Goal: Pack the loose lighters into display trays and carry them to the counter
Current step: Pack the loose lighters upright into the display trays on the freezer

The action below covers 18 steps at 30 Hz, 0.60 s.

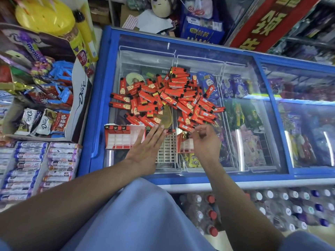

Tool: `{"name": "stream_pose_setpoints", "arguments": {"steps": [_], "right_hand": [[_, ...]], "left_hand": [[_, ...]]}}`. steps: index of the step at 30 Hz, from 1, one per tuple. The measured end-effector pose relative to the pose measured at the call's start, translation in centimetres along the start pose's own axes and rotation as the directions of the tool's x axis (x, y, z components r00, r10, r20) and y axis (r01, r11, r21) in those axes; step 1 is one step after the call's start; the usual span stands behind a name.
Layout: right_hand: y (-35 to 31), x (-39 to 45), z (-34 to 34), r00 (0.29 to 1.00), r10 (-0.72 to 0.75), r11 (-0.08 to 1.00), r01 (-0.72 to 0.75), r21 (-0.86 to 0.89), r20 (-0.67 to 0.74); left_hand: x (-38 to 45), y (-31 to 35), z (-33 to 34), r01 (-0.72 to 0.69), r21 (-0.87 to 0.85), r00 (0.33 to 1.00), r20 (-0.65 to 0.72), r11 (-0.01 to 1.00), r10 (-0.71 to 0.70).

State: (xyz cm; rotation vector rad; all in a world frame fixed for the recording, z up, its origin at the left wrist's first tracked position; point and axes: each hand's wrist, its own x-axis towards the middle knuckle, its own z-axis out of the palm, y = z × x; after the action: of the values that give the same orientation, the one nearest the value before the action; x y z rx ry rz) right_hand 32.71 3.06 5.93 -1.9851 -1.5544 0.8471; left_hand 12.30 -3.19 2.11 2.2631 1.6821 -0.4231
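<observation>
Standing over a blue chest freezer [101,98] in a shop, a person sorts a heap of loose lighters [168,98] on its glass lid.

The left hand [146,151] lies flat with straight fingers, reaching toward a single lighter [170,131] at the near edge of the heap; whether it touches it is unclear. The right hand [204,142] has its fingers curled, seemingly pinching something small, but what it holds cannot be told.

Two display trays rest on the glass near the front edge. The left tray [125,138] holds four lighters standing in its back row, with the other slots empty. The second tray [184,142] sits just beside the right hand, partly hidden, with a few lighters in it.

Doing this step well probably means taking one lighter at a time, turning it black cap up, and filling rows in order.

The lighters are slim and red, with black tops and gold printing, lying criss-crossed in a jumbled pile.
</observation>
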Motion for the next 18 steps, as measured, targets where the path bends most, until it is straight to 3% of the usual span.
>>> {"name": "stream_pose_setpoints", "arguments": {"steps": [3, 6, 10, 13, 18], "right_hand": [[-1.5, 4.6, 0.1, 0.986, -0.085, 0.982, 0.108, -0.157, 0.146], [-2.4, 9.5, 1.1, 0.962, 0.038, 0.936, 0.061, -0.346, 0.271], [-2.8, 11.9, 3.0, 0.941, 0.154, 0.846, 0.031, -0.532, 0.300], [-3.3, 12.4, 3.6, 0.940, 0.162, 0.818, 0.043, -0.574, 0.301], [-2.4, 13.0, 2.9, 0.904, 0.214, 0.877, -0.011, -0.481, 0.370]], "left_hand": [[0.0, 0.1, -0.1, -0.001, 0.027, 1.000, 0.006, 1.000, 0.000], [-0.1, 0.2, -0.4, 0.002, 0.036, 1.000, 0.011, 0.999, -0.003], [-0.2, 0.1, -0.6, -0.004, 0.060, 1.000, 0.024, 0.998, 0.003], [-0.1, 0.0, -0.7, -0.007, 0.082, 1.000, 0.009, 0.997, 0.006], [-0.2, 0.2, -0.4, 0.007, 0.070, 1.000, -0.009, 0.998, -0.006]]}}
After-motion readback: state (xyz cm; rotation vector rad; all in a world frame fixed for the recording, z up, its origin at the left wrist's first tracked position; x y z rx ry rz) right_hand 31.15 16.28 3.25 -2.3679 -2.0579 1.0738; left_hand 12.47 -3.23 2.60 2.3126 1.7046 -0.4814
